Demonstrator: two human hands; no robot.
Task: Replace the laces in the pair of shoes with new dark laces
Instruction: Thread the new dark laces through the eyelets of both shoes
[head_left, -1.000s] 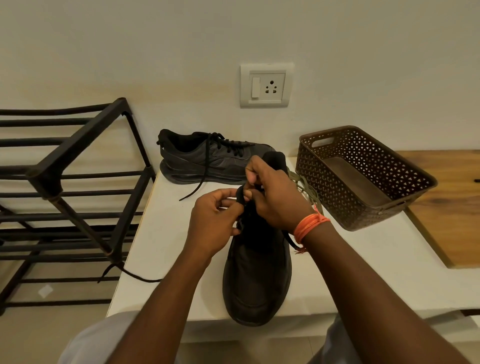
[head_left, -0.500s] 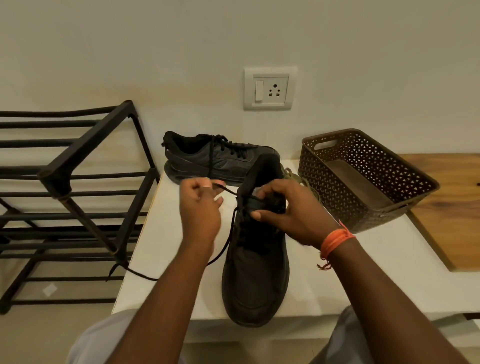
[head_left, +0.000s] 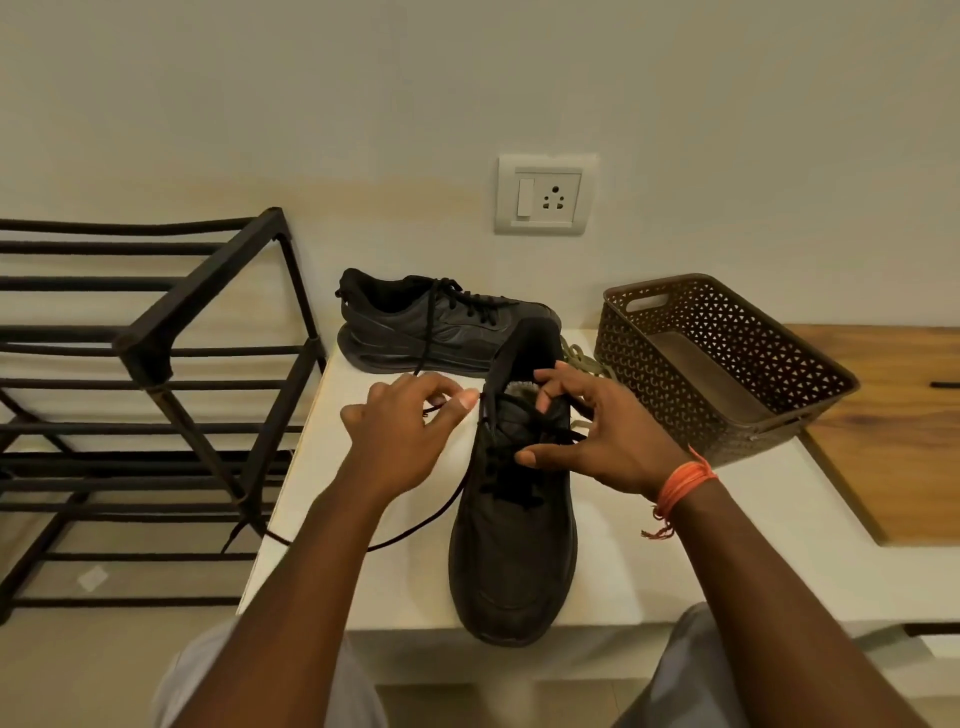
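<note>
Since a moment ago both hands have spread apart. Between them the near black leather shoe (head_left: 511, 519) lies on the white table (head_left: 727, 545), toe toward the person, heel away. Left hand (head_left: 402, 431) pinches the dark lace (head_left: 415, 535); right hand (head_left: 597, 436), fingers splayed, steadies the tongue. Lacing the upper eyelets seems underway; next comes threading across. Behind sits the laced second shoe (head_left: 441, 327).

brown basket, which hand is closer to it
Right. The right hand rests on the near shoe just beside the brown basket; the left hand pinches the dark lace beyond the shoe's far side.
</note>
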